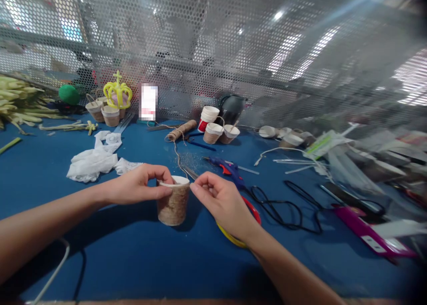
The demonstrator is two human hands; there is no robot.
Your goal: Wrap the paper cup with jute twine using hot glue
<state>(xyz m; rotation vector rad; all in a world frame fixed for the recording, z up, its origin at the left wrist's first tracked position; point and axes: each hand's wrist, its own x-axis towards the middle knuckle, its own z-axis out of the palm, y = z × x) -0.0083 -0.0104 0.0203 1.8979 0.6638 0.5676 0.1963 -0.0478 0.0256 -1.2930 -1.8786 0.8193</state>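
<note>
My left hand (143,183) grips a small paper cup (173,207) wrapped in brown twine, thumb outside and fingers over the white rim. The cup stands upright just above or on the blue table. At its right rim, my right hand (216,194) has thumb and forefinger pinched, seemingly on the twine (178,156). That strand runs from the cup back to a twine roll (182,130). Beneath my right hand lie scissors with red and yellow handles (233,238), partly hidden, their blades pointing toward the cup.
A blue glue gun (230,169) with a black cord lies right of centre. Wrapped cups (213,133) stand behind it. White lace (93,162) is at left, near a yellow crown (118,94). A purple power strip (370,234) sits at right. Perforated metal panels close the back.
</note>
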